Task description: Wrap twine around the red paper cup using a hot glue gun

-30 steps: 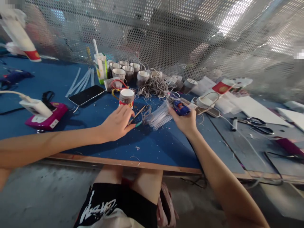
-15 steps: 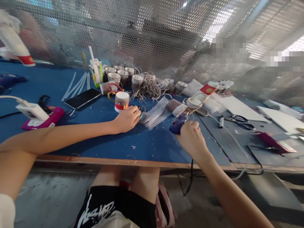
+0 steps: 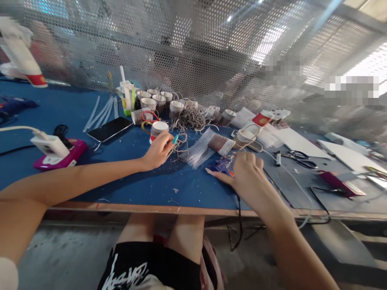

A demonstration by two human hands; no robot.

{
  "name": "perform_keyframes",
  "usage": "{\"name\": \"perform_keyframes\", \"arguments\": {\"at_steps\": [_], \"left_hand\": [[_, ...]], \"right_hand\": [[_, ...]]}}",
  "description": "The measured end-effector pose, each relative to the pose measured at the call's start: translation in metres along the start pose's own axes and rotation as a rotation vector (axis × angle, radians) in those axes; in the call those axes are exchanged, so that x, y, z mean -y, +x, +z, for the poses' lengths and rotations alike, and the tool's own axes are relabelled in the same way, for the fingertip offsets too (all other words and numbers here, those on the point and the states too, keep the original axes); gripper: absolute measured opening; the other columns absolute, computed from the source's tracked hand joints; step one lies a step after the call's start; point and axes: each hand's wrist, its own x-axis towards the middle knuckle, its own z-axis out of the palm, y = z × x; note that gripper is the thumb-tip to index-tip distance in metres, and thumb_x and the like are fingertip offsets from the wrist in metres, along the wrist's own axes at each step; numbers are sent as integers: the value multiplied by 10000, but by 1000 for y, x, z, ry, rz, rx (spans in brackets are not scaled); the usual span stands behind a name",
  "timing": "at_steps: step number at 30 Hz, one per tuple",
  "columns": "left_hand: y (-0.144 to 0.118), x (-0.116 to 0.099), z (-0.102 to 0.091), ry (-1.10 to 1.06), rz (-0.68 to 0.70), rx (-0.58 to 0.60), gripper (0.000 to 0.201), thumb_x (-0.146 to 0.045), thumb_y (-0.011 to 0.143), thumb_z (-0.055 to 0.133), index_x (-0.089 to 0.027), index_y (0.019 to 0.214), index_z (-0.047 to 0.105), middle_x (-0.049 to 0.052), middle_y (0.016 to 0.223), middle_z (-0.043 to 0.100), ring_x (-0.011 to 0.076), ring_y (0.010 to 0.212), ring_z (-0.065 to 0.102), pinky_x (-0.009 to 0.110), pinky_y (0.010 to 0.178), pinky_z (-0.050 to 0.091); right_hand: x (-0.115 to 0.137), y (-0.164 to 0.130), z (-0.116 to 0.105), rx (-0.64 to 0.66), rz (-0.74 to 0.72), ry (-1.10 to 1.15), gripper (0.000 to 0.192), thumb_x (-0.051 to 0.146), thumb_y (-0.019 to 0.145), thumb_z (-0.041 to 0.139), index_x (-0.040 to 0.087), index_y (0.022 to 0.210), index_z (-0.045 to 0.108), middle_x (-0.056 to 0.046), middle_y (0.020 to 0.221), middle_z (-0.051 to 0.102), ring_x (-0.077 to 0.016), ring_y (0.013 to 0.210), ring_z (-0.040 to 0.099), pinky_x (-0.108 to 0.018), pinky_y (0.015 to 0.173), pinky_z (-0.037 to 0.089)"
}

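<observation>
The left hand [image 3: 157,150] pinches a strand of twine [image 3: 181,141] just beside the cup [image 3: 157,129], while the right hand [image 3: 246,174] lies loosely open over the glue gun [image 3: 225,165] on the table [image 3: 136,181]. Finished cups [image 3: 157,100] stand at the far side, and the twine pile [image 3: 190,117] and clear strips [image 3: 199,148] nearby suggest much work is left.

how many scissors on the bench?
2. Black-handled scissors lie far left, by the pink device; a second pair lies on the grey board, right of the right hand. Clutter may hide more.
</observation>
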Motion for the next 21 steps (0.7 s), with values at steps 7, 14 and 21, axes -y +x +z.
{"name": "perform_keyframes", "arguments": {"at_steps": [7, 14, 21], "left_hand": [[-6, -12, -5, 14, 270, 9, 201, -239, 997, 405, -207, 803, 448, 45, 881, 534, 153, 831, 512, 299, 743, 476], [-11, -19, -4, 270, 307, 9, 142, -177, 954, 438, -182, 831, 510, 118, 1031, 555, 218, 919, 475, 409, 830, 480], [-8, -14, 1, 360, 175, 133, 112, -142, 893, 492, -138, 808, 566, 163, 1084, 552, 262, 964, 478, 464, 876, 494]], "right_hand": [[99, 33, 38, 48, 170, 936, 583, 698, 911, 358, 188, 963, 635, -103, 932, 656, -252, 944, 620, -436, 890, 490], [102, 77, 73, -37, 488, 1283, 503, 662, 761, 636, 195, 596, 546, 11, 611, 555, -122, 617, 502, -281, 632, 407], [91, 90, 84, -140, 582, 1324, 491, 636, 804, 610, 192, 599, 560, 9, 617, 565, -105, 595, 461, -263, 599, 391]]}}
